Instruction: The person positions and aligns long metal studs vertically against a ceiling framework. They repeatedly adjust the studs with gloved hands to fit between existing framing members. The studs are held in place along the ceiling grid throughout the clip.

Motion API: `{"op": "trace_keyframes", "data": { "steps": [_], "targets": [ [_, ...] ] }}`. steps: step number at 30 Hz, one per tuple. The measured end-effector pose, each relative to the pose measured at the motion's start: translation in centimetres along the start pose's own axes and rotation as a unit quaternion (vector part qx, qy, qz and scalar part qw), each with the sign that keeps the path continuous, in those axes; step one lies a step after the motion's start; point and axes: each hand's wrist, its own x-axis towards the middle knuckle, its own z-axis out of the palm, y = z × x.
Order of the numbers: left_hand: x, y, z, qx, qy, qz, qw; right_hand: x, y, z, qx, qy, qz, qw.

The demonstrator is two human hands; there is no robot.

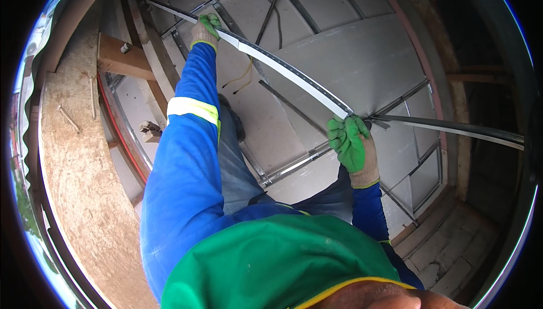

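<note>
A long, thin metal profile [294, 78] with a bright white side and a dark, perforated edge runs diagonally in front of me. My left hand [205, 29], in a green-coated glove, is closed around it toward its far left end. At the near right end, my right hand [352, 144], gloved the same way, has its fingers curled at the profile's tip. Just beyond that hand, a second dark strip [452, 127] extends to the right; whether it joins the first piece is hidden by the glove.
Below me lie grey boards [339, 54] crossed by metal framing rails [297, 6]. A wooden beam [124, 57] and a rough wooden board [70, 162] stand at left, with a red hose [116, 119] beside them. A dark cable [278, 17] and thin yellow wires [244, 77] lie ahead.
</note>
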Motion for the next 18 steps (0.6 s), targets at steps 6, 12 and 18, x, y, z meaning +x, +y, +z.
{"op": "trace_keyframes", "data": {
  "steps": [6, 12, 18],
  "targets": [
    [-1.7, -0.6, 2.1, 0.000, 0.038, 0.026, 0.999, -0.2, 1.6, -2.3, -0.013, 0.055, -0.069, 0.996],
    [-2.8, -3.6, 2.7, -0.036, 0.075, 0.025, 0.996, -0.5, 3.1, -4.7, -0.153, 0.111, -0.099, 0.977],
    [-9.6, -6.3, 5.8, 0.399, 0.033, 0.085, 0.912, -5.6, 7.9, -5.8, -0.308, 0.019, 0.203, 0.929]
  ]
}}
